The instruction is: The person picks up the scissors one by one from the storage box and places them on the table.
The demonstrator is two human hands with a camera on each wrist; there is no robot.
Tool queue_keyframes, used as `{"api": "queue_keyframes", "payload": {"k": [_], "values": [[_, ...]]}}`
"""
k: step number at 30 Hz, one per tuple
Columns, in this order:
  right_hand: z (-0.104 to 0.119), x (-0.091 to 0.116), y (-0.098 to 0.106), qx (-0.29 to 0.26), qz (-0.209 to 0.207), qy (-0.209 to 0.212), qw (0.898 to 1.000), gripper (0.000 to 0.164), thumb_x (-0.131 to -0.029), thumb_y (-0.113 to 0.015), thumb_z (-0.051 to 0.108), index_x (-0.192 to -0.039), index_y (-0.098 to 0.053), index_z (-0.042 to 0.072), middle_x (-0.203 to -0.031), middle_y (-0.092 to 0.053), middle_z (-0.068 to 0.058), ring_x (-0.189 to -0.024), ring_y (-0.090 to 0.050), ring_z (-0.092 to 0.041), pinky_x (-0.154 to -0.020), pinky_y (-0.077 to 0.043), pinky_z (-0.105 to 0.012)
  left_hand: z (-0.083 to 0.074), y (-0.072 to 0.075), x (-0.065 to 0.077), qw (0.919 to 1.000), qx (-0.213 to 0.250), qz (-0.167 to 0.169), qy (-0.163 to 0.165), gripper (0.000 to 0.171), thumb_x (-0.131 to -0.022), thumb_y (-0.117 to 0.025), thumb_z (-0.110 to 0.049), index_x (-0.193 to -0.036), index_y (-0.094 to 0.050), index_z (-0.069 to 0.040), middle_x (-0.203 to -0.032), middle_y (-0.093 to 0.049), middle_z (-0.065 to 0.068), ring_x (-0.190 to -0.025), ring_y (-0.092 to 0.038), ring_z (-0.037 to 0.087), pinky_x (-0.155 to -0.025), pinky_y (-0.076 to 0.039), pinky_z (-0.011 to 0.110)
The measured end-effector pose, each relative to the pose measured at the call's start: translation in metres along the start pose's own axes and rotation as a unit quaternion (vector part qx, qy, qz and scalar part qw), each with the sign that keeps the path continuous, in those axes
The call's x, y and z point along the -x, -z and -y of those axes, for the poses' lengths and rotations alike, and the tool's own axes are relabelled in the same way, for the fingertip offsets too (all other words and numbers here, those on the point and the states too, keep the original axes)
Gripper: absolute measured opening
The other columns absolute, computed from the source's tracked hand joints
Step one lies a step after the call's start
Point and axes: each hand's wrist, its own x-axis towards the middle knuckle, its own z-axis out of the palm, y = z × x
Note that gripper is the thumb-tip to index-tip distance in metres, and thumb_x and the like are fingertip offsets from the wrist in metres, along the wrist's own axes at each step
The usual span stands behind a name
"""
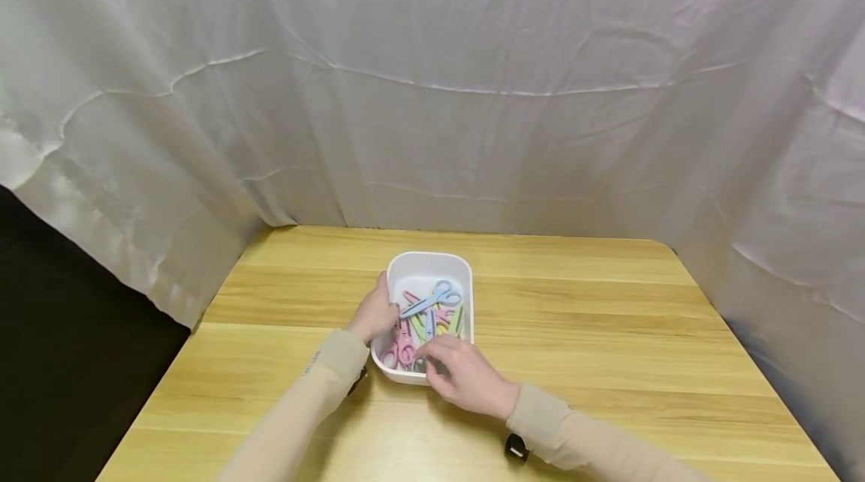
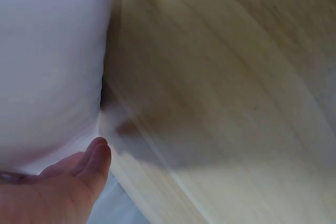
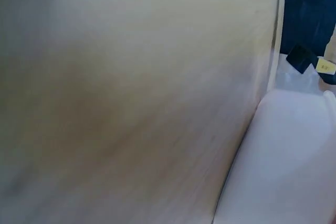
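A white plastic bin (image 1: 429, 262) stands on the table with several scissors heaped inside. Blue scissors (image 1: 442, 294) lie across the top of the heap, and pink scissors (image 1: 405, 347) are at the near left. Green pieces (image 1: 456, 320) show among them. My left hand (image 1: 374, 314) grips the bin's left side; in the left wrist view its fingers (image 2: 97, 166) lie along the outer wall. Over the near right corner, my right hand (image 1: 462, 377) reaches in with bent fingers, close to the pink handles and a greyish handle (image 1: 418, 365). Whether it pinches anything is hidden.
The wood-grain table (image 1: 608, 362) extends around the bin on all sides. A pale curtain (image 1: 432, 144) hangs behind and at both sides, with a black area (image 1: 61, 347) at far left. A dark wrist device (image 1: 516, 447) sits under the right sleeve.
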Motion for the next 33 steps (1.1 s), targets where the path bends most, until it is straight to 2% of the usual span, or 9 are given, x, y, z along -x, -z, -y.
{"api": "queue_keyframes", "payload": {"k": [3,7,13,16,21,28,33], "values": [[0.001,0.0,-0.001,-0.034,0.003,-0.004,0.999,0.021,-0.087,-0.067,0.004,-0.108,-0.07,0.009,-0.1,-0.074,-0.004,-0.091,-0.067,-0.01,-0.083,-0.058,-0.022,0.003,-0.001,-0.002,1.0,-0.002,-0.005,0.002,0.083,-0.09,-0.052,0.002,-0.16,-0.007,0.001,-0.149,-0.045,0.033,-0.127,-0.057,0.045,-0.11,-0.046,0.057],[0.001,-0.002,0.003,-0.105,0.011,-0.019,0.994,0.025,-0.086,-0.069,0.002,-0.111,-0.068,0.007,-0.101,-0.074,-0.007,-0.088,-0.066,-0.009,-0.081,-0.058,-0.023,0.005,-0.003,-0.003,0.9997,-0.017,-0.019,-0.002,0.083,-0.088,-0.053,0.007,-0.16,-0.012,-0.001,-0.141,-0.054,0.031,-0.114,-0.064,0.039,-0.103,-0.053,0.051],[-0.003,-0.008,0.012,-0.212,0.027,-0.078,0.974,0.03,-0.087,-0.068,-0.004,-0.117,-0.065,0.0,-0.108,-0.072,-0.015,-0.091,-0.069,-0.019,-0.083,-0.06,-0.029,0.003,-0.003,-0.003,0.9996,-0.021,-0.02,-0.001,0.085,-0.085,-0.054,0.012,-0.159,-0.016,-0.003,-0.137,-0.057,0.031,-0.109,-0.065,0.037,-0.1,-0.055,0.05],[-0.007,-0.012,0.014,-0.234,0.033,-0.09,0.967,0.032,-0.087,-0.066,-0.005,-0.119,-0.063,-0.001,-0.114,-0.069,-0.019,-0.099,-0.069,-0.028,-0.087,-0.061,-0.031,0.002,-0.004,-0.002,0.9995,-0.023,-0.019,0.004,0.087,-0.084,-0.054,0.014,-0.159,-0.015,-0.004,-0.137,-0.057,0.031,-0.109,-0.065,0.037,-0.1,-0.055,0.05],[-0.014,-0.018,0.016,-0.219,0.041,-0.07,0.972,0.036,-0.087,-0.065,-0.005,-0.123,-0.06,-0.004,-0.119,-0.066,-0.023,-0.108,-0.066,-0.037,-0.091,-0.061,-0.036,0.001,-0.005,-0.003,0.9994,-0.03,-0.019,0.002,0.089,-0.082,-0.054,0.015,-0.159,-0.014,-0.002,-0.136,-0.057,0.031,-0.109,-0.065,0.037,-0.101,-0.054,0.05],[-0.029,-0.028,0.017,-0.149,0.05,-0.067,0.985,0.04,-0.089,-0.066,0.001,-0.128,-0.057,-0.003,-0.124,-0.065,-0.021,-0.113,-0.064,-0.035,-0.095,-0.058,-0.045,0.002,-0.005,-0.005,0.9986,-0.046,-0.027,-0.004,0.088,-0.082,-0.055,0.015,-0.158,-0.016,-0.001,-0.137,-0.057,0.031,-0.114,-0.064,0.04,-0.106,-0.05,0.052],[-0.038,-0.035,0.018,-0.109,0.057,-0.073,0.99,0.044,-0.088,-0.067,0.004,-0.13,-0.056,-0.001,-0.127,-0.064,-0.019,-0.116,-0.063,-0.035,-0.098,-0.057,-0.046,0.001,-0.004,-0.005,0.999,-0.04,-0.021,0.004,0.09,-0.081,-0.056,0.015,-0.159,-0.015,-0.002,-0.141,-0.054,0.03,-0.118,-0.062,0.04,-0.11,-0.048,0.052]]}}
